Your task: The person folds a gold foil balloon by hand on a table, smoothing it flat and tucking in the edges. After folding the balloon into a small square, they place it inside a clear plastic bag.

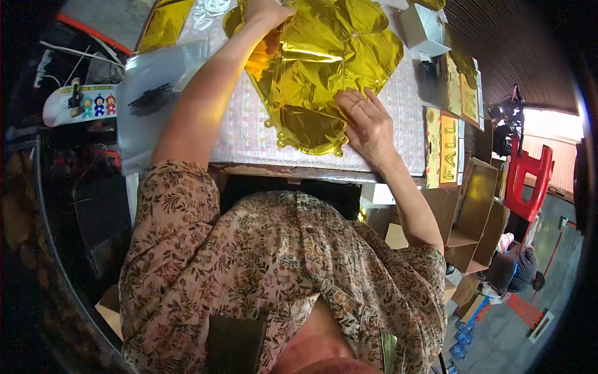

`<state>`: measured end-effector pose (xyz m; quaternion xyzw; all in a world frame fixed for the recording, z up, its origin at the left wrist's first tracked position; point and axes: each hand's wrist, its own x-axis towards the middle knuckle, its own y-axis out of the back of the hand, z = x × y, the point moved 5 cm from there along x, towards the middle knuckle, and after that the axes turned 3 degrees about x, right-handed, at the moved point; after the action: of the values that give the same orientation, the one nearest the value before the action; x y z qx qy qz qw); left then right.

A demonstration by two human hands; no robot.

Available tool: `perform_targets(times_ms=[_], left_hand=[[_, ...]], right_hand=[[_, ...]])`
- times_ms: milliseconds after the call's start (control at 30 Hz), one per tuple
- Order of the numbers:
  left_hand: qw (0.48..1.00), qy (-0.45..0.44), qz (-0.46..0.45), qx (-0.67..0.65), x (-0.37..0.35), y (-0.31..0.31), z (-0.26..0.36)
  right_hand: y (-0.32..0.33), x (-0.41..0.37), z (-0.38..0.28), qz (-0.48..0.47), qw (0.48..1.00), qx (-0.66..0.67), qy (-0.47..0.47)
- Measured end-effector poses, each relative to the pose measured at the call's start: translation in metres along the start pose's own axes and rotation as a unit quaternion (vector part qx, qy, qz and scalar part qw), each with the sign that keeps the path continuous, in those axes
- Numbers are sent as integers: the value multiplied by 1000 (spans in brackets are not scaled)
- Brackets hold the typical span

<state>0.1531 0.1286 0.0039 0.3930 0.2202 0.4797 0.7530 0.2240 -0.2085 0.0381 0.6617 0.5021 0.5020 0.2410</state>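
A flat, crumpled gold foil balloon (pixel 324 62) lies spread over the checked cloth on the table. Small rounded tabs stick out along its near edge. My left hand (pixel 268 11) reaches to its upper left part and touches the foil; the top of the picture cuts off most of the fingers. Near the lower right edge rests my right hand (pixel 367 121), fingers stretched out and lying on the foil. An orange reflection shows on the foil beside my left wrist.
Clear plastic sheets (pixel 149 100) hang over the table's left side. White bundled strips (pixel 208 12) and another gold sheet (pixel 165 25) lie at the back left. On the right are a white box (pixel 425 30), printed packs marked FALL (pixel 448 149), cardboard boxes (pixel 473 206) and a red stool (pixel 529 181).
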Motion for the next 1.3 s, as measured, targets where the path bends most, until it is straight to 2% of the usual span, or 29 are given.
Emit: perform_targets(times_ms=[100, 133, 200, 233, 300, 333, 400, 433, 467, 500, 533, 600, 667, 700, 767, 867, 933, 967, 1033, 1167, 1300], left_hand=[[999, 36, 32, 13, -13, 15, 13], [992, -50, 101, 50, -21, 21, 15], [995, 10, -41, -86, -35, 31, 15], [995, 14, -43, -85, -41, 29, 5], [982, -32, -145, -114, -51, 17, -10], [982, -30, -146, -114, -62, 20, -5], [980, 33, -147, -128, -107, 33, 4], [929, -216, -99, -282, -141, 57, 10], [930, -214, -99, -283, -142, 55, 12], [972, -128, -130, -146, -137, 43, 10], [987, -38, -156, -7, -135, 37, 4], [985, -26, -167, -42, -140, 35, -5], [947, -223, -80, -215, -157, 46, -1], [947, -222, -79, -217, -153, 41, -1], [986, 12, -150, -78, -146, 36, 2], [984, 20, -154, -89, -149, 41, 3], [984, 12, -146, -104, -149, 39, -1], [983, 3, -138, -118, -149, 39, -2], [983, -1, -142, -117, -152, 43, 0], [976, -17, -161, -143, -148, 31, -7], [972, 12, -161, -170, -157, 41, 5]], right_hand=[[-5, -1, 4, -20, 1000, -8, 16], [-7, -3, 3, -27, 999, -18, 32], [-7, -1, 3, -30, 999, -17, 33], [-7, -1, 4, -16, 1000, -8, 25], [-2, 3, 2, 9, 1000, -4, 24], [-2, 3, 2, 7, 1000, -3, 24], [-1, 2, 6, 34, 999, 3, -7], [0, 3, 5, 29, 1000, 8, -5], [0, 2, 5, 27, 1000, 9, -5], [0, 2, 4, 23, 1000, 8, -8], [-1, 2, 3, 20, 1000, 5, -11], [-2, 1, -1, 4, 1000, 10, -21], [-2, -2, -4, -12, 999, 14, -34], [-1, -3, -7, -12, 1000, 0, -17], [-1, -6, -13, -13, 1000, -14, 0], [-4, -11, -21, -10, 999, -39, 5], [-4, -20, -13, -14, 991, 48, -126], [-2, -19, -14, -15, 991, 47, -125], [4, -20, -1, 20, 957, 161, -242], [-4, -14, 27, 9, 925, 231, -302], [-4, 0, 23, -14, 927, 208, -310]])
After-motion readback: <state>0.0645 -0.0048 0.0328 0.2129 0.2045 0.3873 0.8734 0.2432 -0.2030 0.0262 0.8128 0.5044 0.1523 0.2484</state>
